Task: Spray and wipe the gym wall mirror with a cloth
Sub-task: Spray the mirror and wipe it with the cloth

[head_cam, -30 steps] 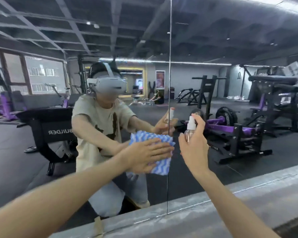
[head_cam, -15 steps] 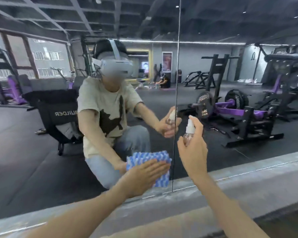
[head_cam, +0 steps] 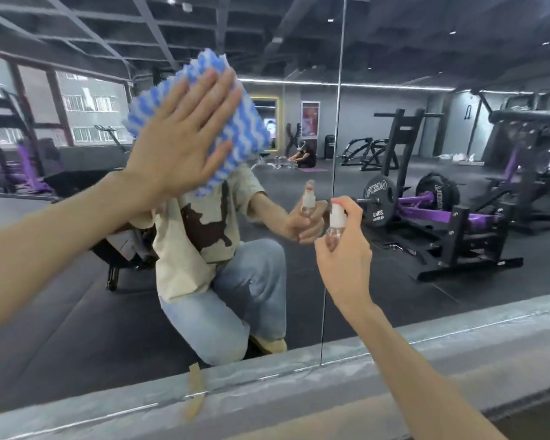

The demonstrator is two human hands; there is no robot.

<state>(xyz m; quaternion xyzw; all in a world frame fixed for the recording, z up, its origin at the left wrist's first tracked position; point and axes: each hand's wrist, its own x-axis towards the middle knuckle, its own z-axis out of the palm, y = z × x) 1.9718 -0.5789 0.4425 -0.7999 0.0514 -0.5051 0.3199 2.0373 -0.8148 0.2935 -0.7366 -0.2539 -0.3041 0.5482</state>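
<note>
The wall mirror (head_cam: 426,58) fills the head view, with a vertical seam between two panes right of centre. My left hand (head_cam: 181,144) presses a blue-and-white wavy-striped cloth (head_cam: 235,128) flat against the left pane, fingers straight and spread, up at head height of my reflection. My right hand (head_cam: 343,252) grips a small clear spray bottle (head_cam: 335,223) with a white nozzle, held upright just right of the seam and close to the glass. The cloth hides the head of my kneeling reflection.
A grey concrete ledge (head_cam: 458,341) runs along the mirror's foot, with a strip of brown tape (head_cam: 195,389) stuck on it. The glass reflects purple-and-black gym machines, weight plates, windows and a person seated on the floor far back.
My left hand has swept the cloth from low on the pane, near the ledge, up to the upper left. The right hand with the bottle has stayed beside the seam.
</note>
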